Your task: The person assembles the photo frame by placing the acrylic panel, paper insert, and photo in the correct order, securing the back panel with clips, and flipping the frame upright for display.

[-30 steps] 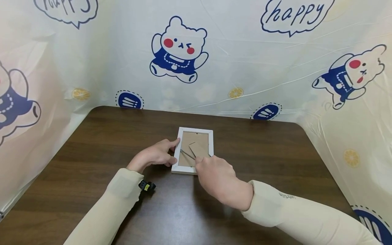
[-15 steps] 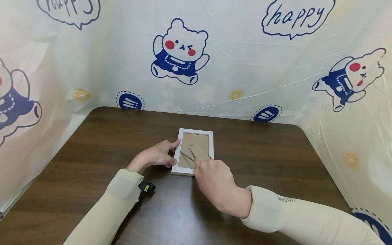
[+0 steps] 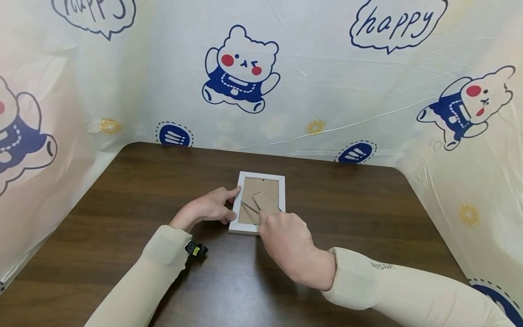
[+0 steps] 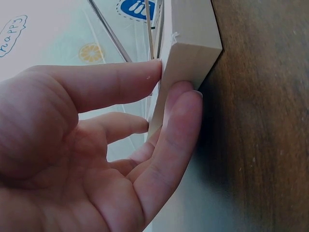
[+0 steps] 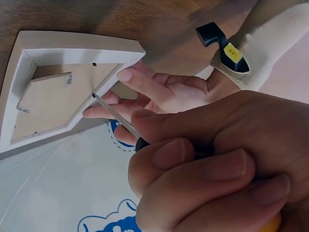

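Note:
A white picture frame (image 3: 261, 175) lies face down on the table, its brown backing board (image 3: 252, 184) and stand flap (image 3: 265, 200) showing. My left hand (image 3: 208, 206) grips the frame's left side; in the left wrist view, the thumb and a finger touch the top face while other fingers bend against the side wall. My right hand (image 3: 288, 243) is wrapped round a screwdriver (image 5: 117, 115) with a thin metal shaft. Its tip meets a small dark tab at the inner left edge of the frame. The palm and fingers hide most of the handle; a bit of orange shows below.
The dark wooden table (image 3: 347, 209) extends all round the frame. A printed curtain (image 3: 286, 122) hangs behind the table and along both sides. A black wrist device (image 3: 197, 249) with a yellow label sits at the left cuff.
The right hand and forearm have dropped slightly toward the person, with the screwdriver tip staying at the frame's left inner edge. The left hand and frame hold their place.

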`<state>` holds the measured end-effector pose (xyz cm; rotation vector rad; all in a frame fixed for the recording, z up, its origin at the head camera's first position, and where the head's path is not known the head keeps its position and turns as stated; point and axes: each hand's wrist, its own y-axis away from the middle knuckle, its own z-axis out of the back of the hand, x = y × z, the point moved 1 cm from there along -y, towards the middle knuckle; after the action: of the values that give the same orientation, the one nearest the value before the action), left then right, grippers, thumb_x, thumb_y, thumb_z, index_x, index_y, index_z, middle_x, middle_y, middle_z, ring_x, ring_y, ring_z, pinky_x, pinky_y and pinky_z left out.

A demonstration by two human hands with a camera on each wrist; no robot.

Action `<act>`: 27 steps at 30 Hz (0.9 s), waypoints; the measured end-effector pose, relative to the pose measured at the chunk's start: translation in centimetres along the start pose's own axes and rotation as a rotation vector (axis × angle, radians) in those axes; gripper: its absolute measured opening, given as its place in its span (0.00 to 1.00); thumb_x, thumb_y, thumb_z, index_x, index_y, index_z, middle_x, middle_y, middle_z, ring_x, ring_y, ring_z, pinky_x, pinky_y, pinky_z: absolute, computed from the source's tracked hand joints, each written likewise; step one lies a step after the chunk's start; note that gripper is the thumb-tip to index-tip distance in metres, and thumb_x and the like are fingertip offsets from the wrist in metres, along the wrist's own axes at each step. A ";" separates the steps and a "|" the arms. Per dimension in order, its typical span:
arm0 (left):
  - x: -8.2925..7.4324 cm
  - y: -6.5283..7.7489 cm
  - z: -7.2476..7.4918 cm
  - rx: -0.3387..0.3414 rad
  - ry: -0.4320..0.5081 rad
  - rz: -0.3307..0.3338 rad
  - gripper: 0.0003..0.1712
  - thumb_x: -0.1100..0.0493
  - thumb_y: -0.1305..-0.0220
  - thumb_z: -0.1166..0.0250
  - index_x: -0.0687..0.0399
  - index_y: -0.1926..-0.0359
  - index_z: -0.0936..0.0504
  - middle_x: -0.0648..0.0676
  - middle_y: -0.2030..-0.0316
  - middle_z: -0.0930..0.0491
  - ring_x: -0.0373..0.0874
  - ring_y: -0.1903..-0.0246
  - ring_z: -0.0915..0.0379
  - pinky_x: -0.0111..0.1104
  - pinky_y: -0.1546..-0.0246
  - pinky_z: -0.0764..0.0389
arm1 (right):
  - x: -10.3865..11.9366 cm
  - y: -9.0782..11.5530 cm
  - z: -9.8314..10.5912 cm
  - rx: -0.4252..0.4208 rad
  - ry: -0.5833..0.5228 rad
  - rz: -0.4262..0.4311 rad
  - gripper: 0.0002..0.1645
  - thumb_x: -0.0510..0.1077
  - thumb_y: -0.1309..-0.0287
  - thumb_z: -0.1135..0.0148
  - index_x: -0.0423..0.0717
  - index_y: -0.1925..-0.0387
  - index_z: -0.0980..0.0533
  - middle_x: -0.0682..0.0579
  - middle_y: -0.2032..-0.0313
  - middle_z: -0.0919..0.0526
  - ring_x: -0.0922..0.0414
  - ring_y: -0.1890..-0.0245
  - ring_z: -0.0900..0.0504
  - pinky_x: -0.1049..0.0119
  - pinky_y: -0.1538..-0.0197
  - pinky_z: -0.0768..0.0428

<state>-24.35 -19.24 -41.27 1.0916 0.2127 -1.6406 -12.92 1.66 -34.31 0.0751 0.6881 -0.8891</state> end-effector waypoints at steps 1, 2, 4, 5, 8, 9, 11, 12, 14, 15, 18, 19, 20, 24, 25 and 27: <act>0.0 0.0 0.0 0.001 0.000 -0.001 0.52 0.68 0.33 0.31 0.56 0.15 0.50 0.69 0.35 0.32 0.49 0.66 0.16 0.38 0.57 0.13 | 0.0 0.0 0.0 0.004 -0.002 -0.001 0.16 0.40 0.43 0.28 0.49 0.75 0.30 0.56 0.88 0.35 0.63 0.89 0.33 0.70 0.88 0.31; 0.0 0.0 0.0 0.002 0.000 -0.002 0.52 0.68 0.33 0.31 0.56 0.15 0.50 0.69 0.35 0.32 0.49 0.66 0.16 0.38 0.57 0.13 | 0.1 0.0 0.0 0.007 -0.006 -0.005 0.17 0.40 0.43 0.28 0.49 0.75 0.31 0.56 0.87 0.35 0.63 0.89 0.33 0.70 0.88 0.31; 0.0 -0.1 -0.1 0.002 0.001 -0.003 0.52 0.68 0.33 0.31 0.56 0.15 0.50 0.69 0.35 0.33 0.49 0.66 0.16 0.37 0.57 0.13 | 0.1 0.1 0.1 0.013 -0.009 -0.010 0.18 0.39 0.44 0.27 0.49 0.76 0.32 0.56 0.87 0.36 0.62 0.90 0.32 0.70 0.88 0.31; 0.0 -0.1 -0.1 0.002 0.003 -0.003 0.52 0.68 0.33 0.31 0.56 0.15 0.50 0.69 0.35 0.33 0.49 0.66 0.16 0.37 0.57 0.13 | 0.2 0.1 0.1 0.015 -0.009 -0.012 0.19 0.39 0.45 0.27 0.49 0.76 0.32 0.56 0.87 0.36 0.62 0.90 0.32 0.70 0.88 0.31; 0.0 -0.1 -0.1 0.002 0.005 -0.007 0.52 0.68 0.33 0.32 0.56 0.15 0.50 0.69 0.35 0.33 0.49 0.66 0.17 0.37 0.58 0.13 | 0.3 0.1 0.2 0.025 -0.006 -0.018 0.19 0.38 0.47 0.27 0.49 0.77 0.33 0.56 0.88 0.36 0.62 0.90 0.32 0.70 0.88 0.31; 0.1 -0.2 -0.1 0.002 0.006 -0.007 0.52 0.69 0.33 0.32 0.56 0.15 0.50 0.69 0.35 0.33 0.49 0.66 0.17 0.37 0.58 0.13 | 0.3 0.1 0.2 0.027 -0.004 -0.019 0.19 0.38 0.47 0.27 0.50 0.77 0.33 0.56 0.88 0.37 0.62 0.90 0.32 0.70 0.88 0.31; 0.1 -0.2 -0.2 0.003 0.006 -0.010 0.52 0.69 0.33 0.32 0.56 0.15 0.50 0.69 0.36 0.32 0.49 0.66 0.17 0.37 0.58 0.12 | 0.3 0.1 0.2 0.030 -0.006 -0.024 0.19 0.38 0.48 0.27 0.50 0.76 0.33 0.57 0.88 0.37 0.62 0.91 0.33 0.70 0.88 0.31; 0.1 -0.3 -0.2 0.004 0.003 -0.010 0.52 0.69 0.33 0.32 0.56 0.15 0.50 0.69 0.36 0.32 0.49 0.66 0.17 0.37 0.58 0.12 | 0.3 0.1 0.2 0.032 -0.009 -0.027 0.19 0.37 0.49 0.27 0.50 0.76 0.33 0.57 0.88 0.37 0.62 0.91 0.32 0.70 0.88 0.31; 0.1 -0.3 -0.2 0.005 -0.003 -0.010 0.52 0.69 0.33 0.32 0.56 0.15 0.50 0.69 0.36 0.32 0.49 0.66 0.17 0.37 0.58 0.12 | 0.4 0.2 0.2 0.031 -0.011 -0.031 0.19 0.37 0.49 0.27 0.50 0.76 0.33 0.57 0.88 0.37 0.62 0.91 0.32 0.70 0.88 0.30; 0.1 -0.3 -0.2 0.005 -0.005 -0.008 0.52 0.69 0.33 0.32 0.56 0.15 0.50 0.69 0.36 0.32 0.49 0.66 0.17 0.37 0.57 0.12 | 0.4 0.2 0.2 0.029 -0.011 -0.033 0.19 0.37 0.49 0.27 0.50 0.75 0.32 0.57 0.89 0.37 0.62 0.91 0.32 0.70 0.88 0.30; 0.0 -0.2 -0.2 0.005 -0.010 -0.005 0.52 0.68 0.33 0.31 0.56 0.15 0.50 0.70 0.35 0.34 0.49 0.65 0.17 0.38 0.57 0.12 | 0.6 0.2 0.1 0.018 -0.004 -0.036 0.16 0.37 0.48 0.26 0.50 0.74 0.29 0.57 0.89 0.37 0.61 0.91 0.32 0.69 0.88 0.29; 0.0 -0.2 -0.1 0.007 -0.010 -0.005 0.52 0.69 0.32 0.31 0.56 0.15 0.51 0.70 0.35 0.34 0.49 0.65 0.17 0.38 0.57 0.12 | 0.6 0.2 0.1 0.015 -0.001 -0.037 0.13 0.38 0.48 0.26 0.50 0.72 0.26 0.57 0.90 0.37 0.61 0.91 0.32 0.69 0.88 0.29; 0.0 -0.2 -0.1 0.009 -0.010 -0.005 0.52 0.69 0.32 0.32 0.56 0.15 0.51 0.71 0.34 0.35 0.49 0.65 0.17 0.38 0.57 0.12 | 0.7 0.2 0.1 0.017 -0.002 -0.036 0.11 0.38 0.48 0.26 0.50 0.69 0.23 0.57 0.90 0.37 0.61 0.91 0.32 0.69 0.88 0.29; 0.0 -0.2 0.0 0.012 -0.012 -0.008 0.53 0.69 0.32 0.32 0.57 0.15 0.52 0.71 0.34 0.36 0.49 0.65 0.17 0.37 0.58 0.12 | 0.8 0.2 0.1 0.052 -0.021 -0.038 0.09 0.40 0.45 0.26 0.52 0.61 0.17 0.56 0.90 0.37 0.61 0.91 0.32 0.68 0.89 0.28; 0.1 -0.1 0.0 0.015 -0.011 -0.012 0.53 0.69 0.32 0.32 0.57 0.15 0.52 0.71 0.34 0.37 0.50 0.65 0.17 0.37 0.58 0.12 | 0.8 0.2 0.1 0.067 -0.032 -0.040 0.09 0.41 0.44 0.27 0.51 0.61 0.17 0.56 0.90 0.37 0.60 0.91 0.32 0.68 0.88 0.28; 0.1 -0.1 0.0 0.014 -0.009 -0.018 0.53 0.69 0.32 0.31 0.58 0.15 0.52 0.72 0.35 0.37 0.50 0.65 0.17 0.37 0.58 0.12 | 0.7 0.0 0.2 0.086 -0.053 -0.044 0.07 0.42 0.42 0.27 0.50 0.67 0.21 0.55 0.89 0.36 0.60 0.90 0.30 0.68 0.88 0.27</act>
<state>-24.49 -19.30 -41.39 1.0958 0.2053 -1.6648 -12.49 1.09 -34.59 0.1135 0.6043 -0.9600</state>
